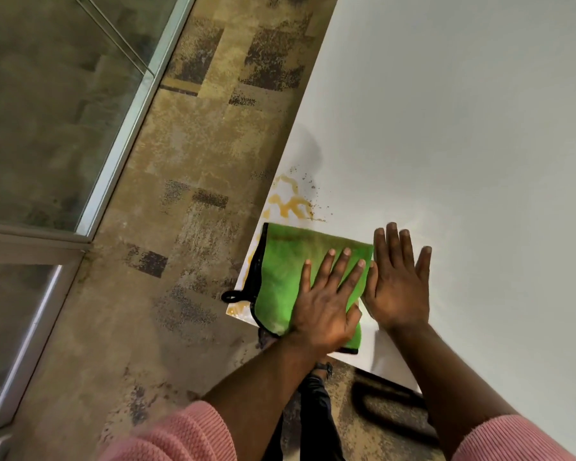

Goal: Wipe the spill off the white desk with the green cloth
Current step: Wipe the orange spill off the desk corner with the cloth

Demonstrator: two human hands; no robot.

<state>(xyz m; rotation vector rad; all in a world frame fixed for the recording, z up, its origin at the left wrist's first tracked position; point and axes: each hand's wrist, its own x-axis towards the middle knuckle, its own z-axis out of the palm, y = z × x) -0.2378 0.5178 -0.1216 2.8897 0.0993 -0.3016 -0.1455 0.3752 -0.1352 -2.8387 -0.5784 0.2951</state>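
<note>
The green cloth (288, 261), edged in black with a small loop, lies flat on the near left corner of the white desk (463, 144). My left hand (326, 304) presses flat on the cloth with fingers spread. My right hand (401, 281) rests flat on the bare desk just right of the cloth, fingers apart, holding nothing. An orange-brown spill (288, 202) with dark specks lies on the desk beyond the cloth, near the left edge. More orange smears (238, 309) show at the desk corner beside the cloth.
The desk's left edge runs diagonally; beyond it is mottled brown carpet (180, 227). A glass partition with a metal frame (120, 134) stands at the far left. A dark chair base (389, 404) and my dark trouser leg (313, 400) show below the desk's near edge.
</note>
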